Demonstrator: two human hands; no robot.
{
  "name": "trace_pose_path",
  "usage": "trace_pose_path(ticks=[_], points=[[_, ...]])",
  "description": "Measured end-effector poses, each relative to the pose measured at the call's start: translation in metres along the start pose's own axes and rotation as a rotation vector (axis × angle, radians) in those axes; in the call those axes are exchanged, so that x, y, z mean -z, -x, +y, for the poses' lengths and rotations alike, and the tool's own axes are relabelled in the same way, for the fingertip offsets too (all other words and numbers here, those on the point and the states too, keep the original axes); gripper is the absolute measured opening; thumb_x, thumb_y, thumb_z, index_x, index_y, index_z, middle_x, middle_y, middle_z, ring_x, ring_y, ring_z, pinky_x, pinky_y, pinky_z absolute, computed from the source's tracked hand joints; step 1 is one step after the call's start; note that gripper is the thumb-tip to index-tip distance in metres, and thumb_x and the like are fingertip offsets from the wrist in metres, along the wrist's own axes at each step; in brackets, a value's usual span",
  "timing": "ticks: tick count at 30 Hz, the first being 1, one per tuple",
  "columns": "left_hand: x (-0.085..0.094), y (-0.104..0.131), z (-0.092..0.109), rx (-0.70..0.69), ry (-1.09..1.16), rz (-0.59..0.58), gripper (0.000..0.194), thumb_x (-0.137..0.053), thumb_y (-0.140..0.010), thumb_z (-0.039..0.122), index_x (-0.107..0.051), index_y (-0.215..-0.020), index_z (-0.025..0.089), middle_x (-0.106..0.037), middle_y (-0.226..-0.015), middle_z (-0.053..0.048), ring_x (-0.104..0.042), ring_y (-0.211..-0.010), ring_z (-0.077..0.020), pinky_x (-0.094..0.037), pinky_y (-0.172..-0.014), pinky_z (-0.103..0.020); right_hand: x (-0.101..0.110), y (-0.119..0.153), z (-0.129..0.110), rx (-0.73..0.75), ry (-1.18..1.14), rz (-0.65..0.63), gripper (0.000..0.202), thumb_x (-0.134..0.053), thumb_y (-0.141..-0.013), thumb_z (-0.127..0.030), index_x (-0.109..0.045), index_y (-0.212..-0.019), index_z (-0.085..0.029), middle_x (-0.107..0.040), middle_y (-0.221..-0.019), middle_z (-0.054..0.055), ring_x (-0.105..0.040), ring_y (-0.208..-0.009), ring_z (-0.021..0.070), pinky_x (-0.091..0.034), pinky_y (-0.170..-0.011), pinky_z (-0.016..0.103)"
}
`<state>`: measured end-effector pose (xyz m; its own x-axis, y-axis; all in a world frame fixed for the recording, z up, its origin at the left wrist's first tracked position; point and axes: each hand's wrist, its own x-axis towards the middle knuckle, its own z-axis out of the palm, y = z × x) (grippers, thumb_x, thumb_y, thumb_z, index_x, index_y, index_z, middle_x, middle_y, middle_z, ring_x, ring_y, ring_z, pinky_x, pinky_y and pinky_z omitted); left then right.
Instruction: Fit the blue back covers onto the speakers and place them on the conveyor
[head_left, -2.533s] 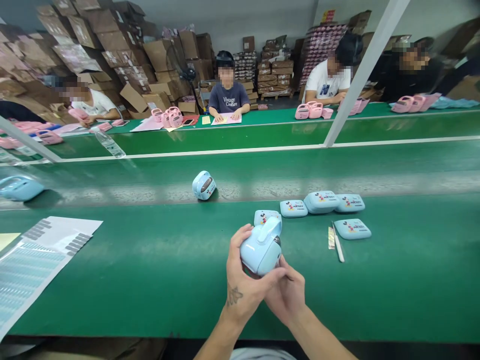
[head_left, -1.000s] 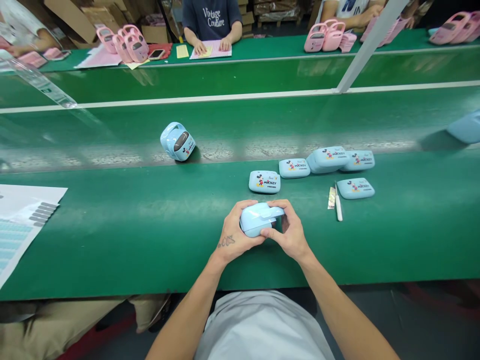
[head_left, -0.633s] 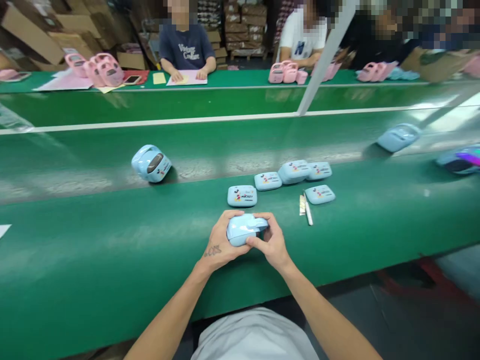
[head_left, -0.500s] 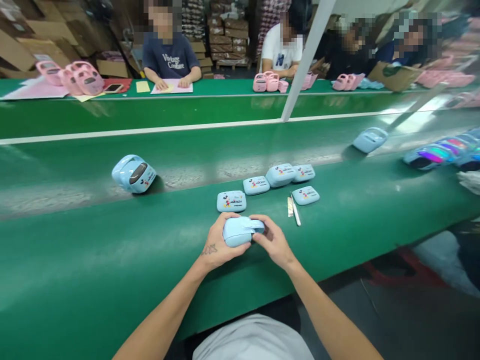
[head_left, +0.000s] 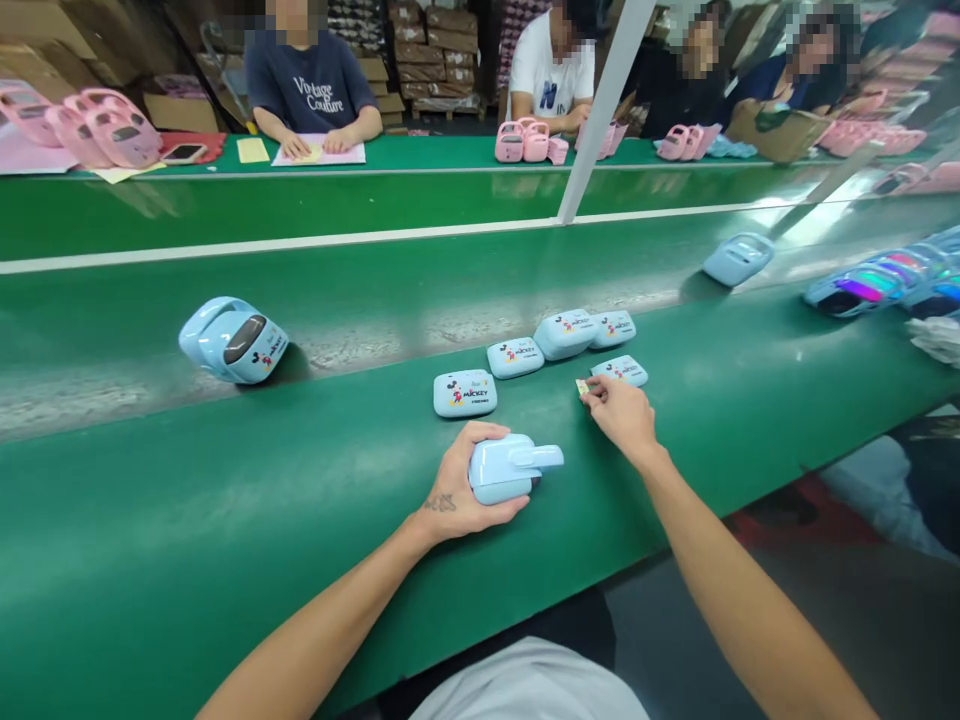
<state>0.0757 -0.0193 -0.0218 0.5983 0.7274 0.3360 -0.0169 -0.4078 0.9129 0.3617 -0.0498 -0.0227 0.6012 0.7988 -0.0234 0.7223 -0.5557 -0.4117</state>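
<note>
My left hand (head_left: 469, 485) grips a light-blue plastic device with a carry handle (head_left: 504, 470) just above the green belt, its handle pointing right. To the right, my right hand (head_left: 622, 415) has its fingers pinched together beside a small pale strip (head_left: 582, 388). Those fingers hide what they hold, and the white pen-like tool is out of sight. Beyond that hand is a light-blue cover with a mouse print (head_left: 621, 369), partly covered by it. Similar printed pieces lie ahead, among them a near cover (head_left: 465, 394), a smaller one (head_left: 515, 356) and a thicker one (head_left: 566, 333).
A handled blue device (head_left: 234, 340) sits at left and another (head_left: 739, 260) at far right. Several with lit panels (head_left: 862, 290) stand at the right. A slanted white post (head_left: 600, 120) rises ahead. Co-workers sit at the far bench (head_left: 435, 155) with pink devices (head_left: 124, 130).
My right hand has left the blue device's handle and reached forward right to the strip and pen-like tool. My left hand keeps the device, slightly further right. The view has shifted a little.
</note>
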Motion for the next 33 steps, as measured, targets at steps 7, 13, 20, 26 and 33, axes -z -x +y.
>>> trace_pose_path(ticks=[7,13,20,26,33], points=[[-0.005,0.001,-0.001,-0.093,0.01,0.012,0.072,-0.087,-0.066,0.03,-0.049,-0.127,0.027,-0.06,-0.125,-0.009,-0.063,-0.113,-0.0275,-0.049,-0.102,-0.05,0.01,-0.008,0.006,0.04,0.134,-0.085,0.028,-0.063,-0.084,-0.027,-0.075,-0.109,-0.024,-0.079,-0.096,0.006,-0.072,-0.091,0.0255,-0.05,-0.08,0.033],[-0.008,0.0,0.001,-0.102,0.026,0.017,0.072,-0.087,-0.066,0.032,-0.049,-0.126,0.027,-0.06,-0.123,-0.008,-0.063,-0.112,-0.0282,-0.05,-0.099,-0.048,0.015,-0.012,0.001,0.052,0.148,-0.096,0.032,-0.064,-0.078,-0.021,-0.071,-0.109,-0.022,-0.079,-0.087,0.004,-0.07,-0.078,0.0228,-0.048,-0.067,0.03],[-0.012,0.001,0.001,-0.084,0.038,0.025,0.072,-0.087,-0.066,0.032,-0.048,-0.127,0.028,-0.06,-0.124,-0.008,-0.063,-0.113,-0.0286,-0.05,-0.099,-0.049,0.037,-0.002,-0.004,0.186,-0.187,-0.133,0.009,-0.062,-0.084,-0.027,-0.067,-0.082,-0.02,-0.068,-0.066,0.002,-0.064,-0.062,0.0193,-0.051,-0.065,0.031],[-0.014,0.001,0.003,-0.093,0.042,0.024,0.074,-0.087,-0.065,0.033,-0.047,-0.127,0.028,-0.06,-0.122,-0.007,-0.063,-0.11,-0.0282,-0.05,-0.097,-0.047,0.074,0.082,-0.041,0.375,-0.88,-0.15,0.012,-0.075,-0.087,-0.024,-0.071,-0.098,-0.025,-0.075,-0.088,0.002,-0.071,-0.069,0.0165,-0.061,-0.065,0.03],[-0.015,0.001,0.001,-0.122,0.071,0.025,0.075,-0.087,-0.063,0.034,-0.048,-0.126,0.03,-0.06,-0.123,-0.009,-0.063,-0.11,-0.0306,-0.05,-0.096,-0.049,0.068,0.128,-0.071,0.785,-0.65,-0.233,0.021,-0.077,-0.084,-0.009,-0.079,-0.097,-0.026,-0.081,-0.096,0.004,-0.079,-0.081,0.0201,-0.066,-0.075,0.029]])
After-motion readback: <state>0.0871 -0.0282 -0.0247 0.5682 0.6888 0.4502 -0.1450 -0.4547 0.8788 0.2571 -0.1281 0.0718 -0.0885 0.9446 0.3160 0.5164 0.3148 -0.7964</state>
